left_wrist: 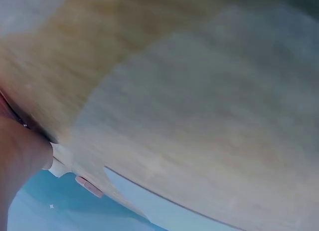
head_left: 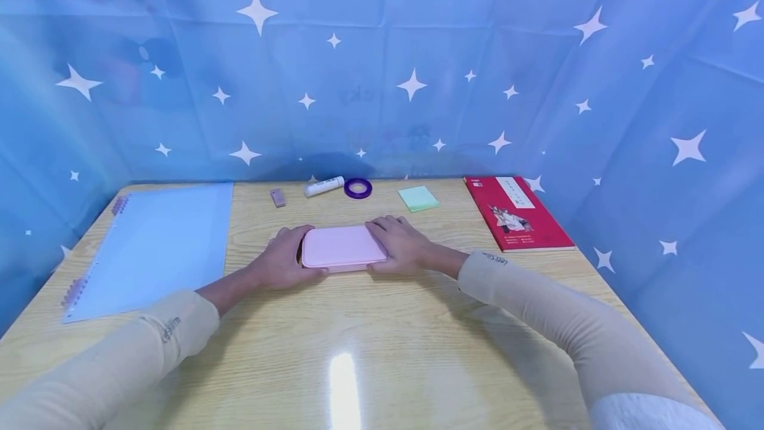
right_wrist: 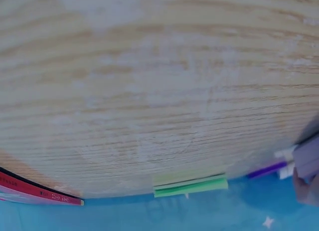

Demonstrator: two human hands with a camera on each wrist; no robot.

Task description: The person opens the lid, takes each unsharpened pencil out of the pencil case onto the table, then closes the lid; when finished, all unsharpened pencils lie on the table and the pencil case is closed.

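Tabletop (head_left: 382,350), fingers (head_left: 390,225) gripping pink case (head_left: 341,247)

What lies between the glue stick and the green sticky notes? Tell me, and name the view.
The purple tape roll lies between the glue stick and the green sticky notes, along the table's far edge. The head view shows it.

A pale pink case (head_left: 342,247) lies on the light wood-grain tabletop (head_left: 382,350). Along the far edge sit a purple tape ring (head_left: 358,188), a mint-green sticky pad (head_left: 418,198) and a red book (head_left: 516,213) with a white label; a light blue binder (head_left: 155,244) fills the left edge. The backdrop (head_left: 382,65) is blue with white stars.
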